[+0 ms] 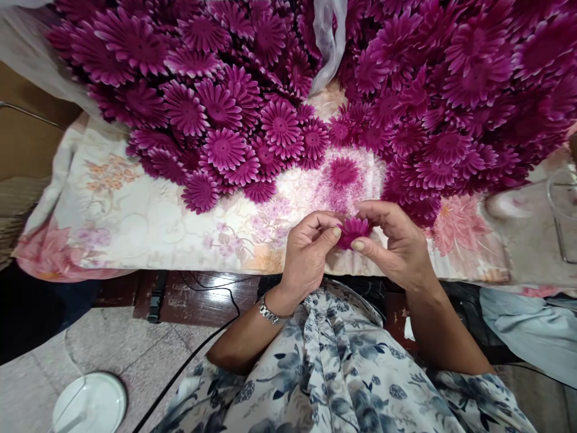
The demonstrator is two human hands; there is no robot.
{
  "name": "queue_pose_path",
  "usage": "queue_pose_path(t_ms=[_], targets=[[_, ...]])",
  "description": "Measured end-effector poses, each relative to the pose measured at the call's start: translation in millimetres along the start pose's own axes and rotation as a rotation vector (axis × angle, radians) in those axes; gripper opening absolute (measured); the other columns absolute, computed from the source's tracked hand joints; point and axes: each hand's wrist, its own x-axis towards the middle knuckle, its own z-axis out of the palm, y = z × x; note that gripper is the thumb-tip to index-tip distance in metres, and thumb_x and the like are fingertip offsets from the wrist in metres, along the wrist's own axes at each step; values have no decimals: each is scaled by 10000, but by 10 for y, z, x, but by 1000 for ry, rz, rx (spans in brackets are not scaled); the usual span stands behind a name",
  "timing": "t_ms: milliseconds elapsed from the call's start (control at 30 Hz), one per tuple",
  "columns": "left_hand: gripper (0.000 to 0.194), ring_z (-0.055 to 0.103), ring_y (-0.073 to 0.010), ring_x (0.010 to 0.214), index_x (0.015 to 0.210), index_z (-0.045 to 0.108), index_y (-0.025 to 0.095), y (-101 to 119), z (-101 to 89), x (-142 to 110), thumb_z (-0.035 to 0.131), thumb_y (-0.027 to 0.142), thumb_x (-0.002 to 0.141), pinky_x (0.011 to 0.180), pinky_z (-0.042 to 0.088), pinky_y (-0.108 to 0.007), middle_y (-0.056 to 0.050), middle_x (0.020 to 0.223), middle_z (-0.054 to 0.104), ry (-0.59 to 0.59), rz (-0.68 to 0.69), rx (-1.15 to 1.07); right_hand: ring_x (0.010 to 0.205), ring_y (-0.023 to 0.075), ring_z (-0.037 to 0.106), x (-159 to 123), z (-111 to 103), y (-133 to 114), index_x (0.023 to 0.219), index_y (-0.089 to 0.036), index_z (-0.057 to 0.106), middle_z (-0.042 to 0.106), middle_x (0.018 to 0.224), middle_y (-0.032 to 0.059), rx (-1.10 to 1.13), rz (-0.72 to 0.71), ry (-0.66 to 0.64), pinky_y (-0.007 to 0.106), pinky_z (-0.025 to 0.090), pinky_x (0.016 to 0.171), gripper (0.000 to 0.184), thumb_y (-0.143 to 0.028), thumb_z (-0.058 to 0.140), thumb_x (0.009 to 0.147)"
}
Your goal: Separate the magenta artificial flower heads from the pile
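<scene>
Between my two hands, just above the table's front edge, is a small magenta artificial flower point(354, 232) with its petals raised. My left hand point(311, 246) pinches its left side between thumb and fingers. On the other side, my right hand point(396, 243) curls round the petals, thumb below and fingers above, closed on the same flower. A single flat magenta flower piece point(343, 172) lies on the cloth just beyond my fingers, amid magenta specks. Large heaps of similar pieces rise behind it, a left heap point(216, 108) and a right heap point(433, 120).
A floral tablecloth point(148, 234) covers the table. A strip of whitish plastic point(331, 42) hangs between the heaps. At the right edge is a bent metal wire frame point(559, 222). A black cable point(198, 355) runs down past my left arm, and a round white base point(90, 403) stands on the floor.
</scene>
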Motion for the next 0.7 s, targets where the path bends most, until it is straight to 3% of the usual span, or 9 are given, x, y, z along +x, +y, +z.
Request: queue_pose_path(t_ms=[100, 300, 400, 533, 700], targets=[[33, 552, -110, 769, 707, 668, 189, 19, -10, -11, 696, 196, 723, 737, 431, -221, 0, 787, 603, -12, 137, 111, 984, 156, 592, -4, -19, 15, 1242, -238, 507, 620, 1106, 55, 159, 134, -78, 318, 493, 847, 530, -329, 696, 755], [20, 531, -115, 704, 745, 670, 202, 10, 14, -48, 671, 216, 759, 662, 410, -226, 2, 723, 590, -16, 264, 220, 669, 87, 573, 21, 13, -30, 854, -186, 627, 627, 746, -20, 424, 213, -86, 228, 480, 638, 162, -289, 700, 752], [22, 536, -106, 690, 757, 665, 197, -1, 8, -66, 661, 214, 771, 658, 419, -222, 4, 718, 599, -39, 232, 207, 635, 73, 546, 13, 23, -37, 797, -184, 606, 594, 698, -38, 438, 210, -56, 212, 457, 612, 122, -249, 699, 752], [67, 557, -96, 675, 843, 663, 189, 14, -2, -83, 644, 222, 788, 646, 456, -221, -3, 759, 613, -121, 86, 90, 632, 92, 548, -16, 28, -54, 799, -184, 577, 583, 696, -29, 369, 171, -49, 236, 455, 597, 114, -268, 655, 792], [111, 574, -106, 635, 824, 634, 182, 17, 23, -84, 685, 242, 746, 629, 487, -236, 7, 702, 610, -202, -16, 18, 609, 90, 517, -21, 55, -89, 765, -186, 559, 546, 664, -28, 25, -6, 49, 237, 403, 570, 102, -246, 576, 845]])
